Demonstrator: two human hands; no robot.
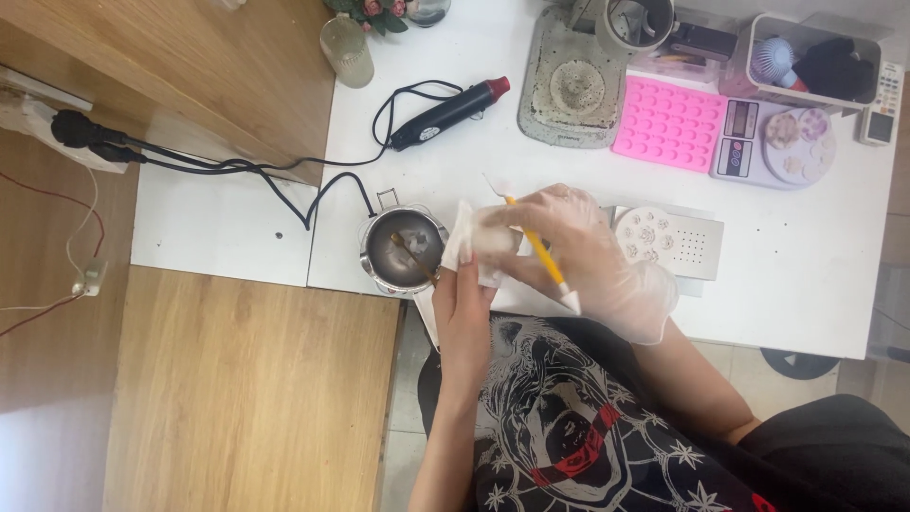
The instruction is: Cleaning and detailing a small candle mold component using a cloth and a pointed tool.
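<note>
The right hand [592, 256], in a clear glove, pinches a yellow tool [540, 251] with a white tip, slanting from far left to near right across its fingers. The bare left hand [466, 303] is closed around a white tissue [471, 242], which touches the right fingers. The tissue is crumpled and sits just above the near edge of the white surface [806, 275].

Just left of the tissue stands a small metal pot [403, 251] with a stick in it. Right of the hands lies a white mould [668, 242] with flower shapes. Farther off: a black heat gun [447, 114], a pink mould [668, 123], a scale [744, 142] bearing a round flowered piece.
</note>
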